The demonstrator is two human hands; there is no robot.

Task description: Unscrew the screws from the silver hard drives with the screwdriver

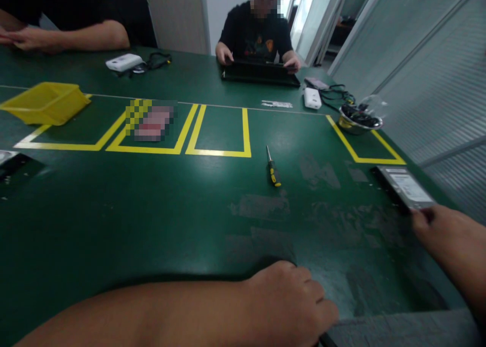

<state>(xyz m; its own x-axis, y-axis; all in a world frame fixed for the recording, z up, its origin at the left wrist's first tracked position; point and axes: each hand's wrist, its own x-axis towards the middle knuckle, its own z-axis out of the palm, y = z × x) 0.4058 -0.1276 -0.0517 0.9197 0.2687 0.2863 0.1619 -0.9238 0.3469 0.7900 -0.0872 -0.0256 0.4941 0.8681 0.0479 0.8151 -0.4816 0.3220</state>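
At the right side of the table, my right hand grips the near end of a hard drive, a silver and black block with a white label facing up. My left hand is by the table's front edge with its fingers curled down. A dark bit of something shows beneath its fingers, too little to name. Beyond both hands a yellow and black screwdriver lies with its tip pointing away from me. Part of a black and silver object shows at the far left edge.
Yellow tape marks rectangles on the green table. A yellow bin stands at left, a metal bowl of dark small parts at right. White boxes with cables lie farther back. Across the table, a person holds a black panel; another sits left.
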